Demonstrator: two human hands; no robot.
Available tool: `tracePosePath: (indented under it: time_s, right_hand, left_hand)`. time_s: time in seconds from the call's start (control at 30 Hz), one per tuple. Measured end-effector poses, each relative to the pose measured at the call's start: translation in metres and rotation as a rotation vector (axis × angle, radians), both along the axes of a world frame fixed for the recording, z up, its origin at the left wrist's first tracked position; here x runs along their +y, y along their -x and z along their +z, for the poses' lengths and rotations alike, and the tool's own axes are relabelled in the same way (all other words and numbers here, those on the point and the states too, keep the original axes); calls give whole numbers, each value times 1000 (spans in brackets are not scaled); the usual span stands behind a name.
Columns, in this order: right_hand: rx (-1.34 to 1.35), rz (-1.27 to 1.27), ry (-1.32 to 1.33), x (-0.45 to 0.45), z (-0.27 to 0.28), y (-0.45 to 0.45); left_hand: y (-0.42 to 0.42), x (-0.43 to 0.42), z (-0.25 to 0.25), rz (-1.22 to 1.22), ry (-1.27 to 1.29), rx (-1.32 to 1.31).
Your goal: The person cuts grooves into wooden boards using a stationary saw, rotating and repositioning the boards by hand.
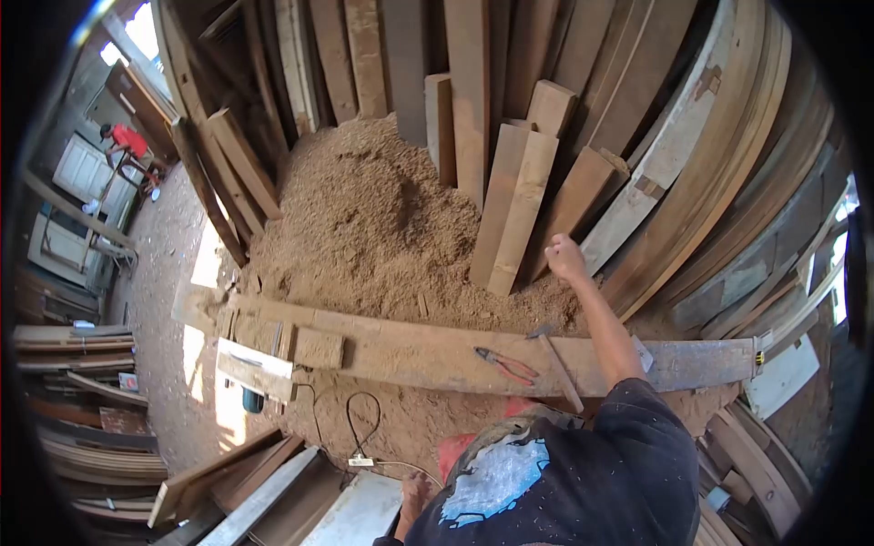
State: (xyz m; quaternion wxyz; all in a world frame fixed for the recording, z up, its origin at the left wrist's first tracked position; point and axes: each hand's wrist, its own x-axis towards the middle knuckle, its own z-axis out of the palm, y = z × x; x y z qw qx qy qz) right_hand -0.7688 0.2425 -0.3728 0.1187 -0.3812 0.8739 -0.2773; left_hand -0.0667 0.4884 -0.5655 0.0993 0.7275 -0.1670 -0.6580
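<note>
My right hand (566,258) is stretched forward over the bench, its fingers curled together beside the lower end of a leaning wooden board (577,196); whether anything is inside them is too small to tell. Low in the view, my left hand (416,491) hangs near a white power strip (361,462) and its cable, its fingers hard to make out. On the long plank bench (410,350) lie red-handled pliers (508,365) and a hammer (560,373). A short wood block (319,348) rests on the bench further left.
A large sawdust heap (364,218) lies behind the bench, with many boards (469,91) leaning beyond it. A yellow tape measure (760,358) sits at the bench's right end. Stacked timber (91,455) stands at left. Another person (130,141) in red bends over at far left.
</note>
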Motion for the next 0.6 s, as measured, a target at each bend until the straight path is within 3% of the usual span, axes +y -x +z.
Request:
tracePosePath:
  time_s: [0.07,0.13,0.3,0.4,0.5,0.6]
  right_hand:
    - [67,-40,-65,-17,8,54]
    - [119,-2,31,-43,22,92]
    - [123,-38,-35,-138,61,153]
    - [140,-89,-24,-191,39,196]
    - [84,-76,-198,-227,18,231]
    - [-157,-8,-330,-258,-18,271]
  left_hand:
    - [40,-11,9,-90,-5,66]
    - [67,-22,7,-233,23,141]
    - [135,-45,83,-323,127,47]
    - [148,-56,123,-512,116,24]
    - [151,-50,143,-544,35,-26]
    - [196,-74,215,-652,9,31]
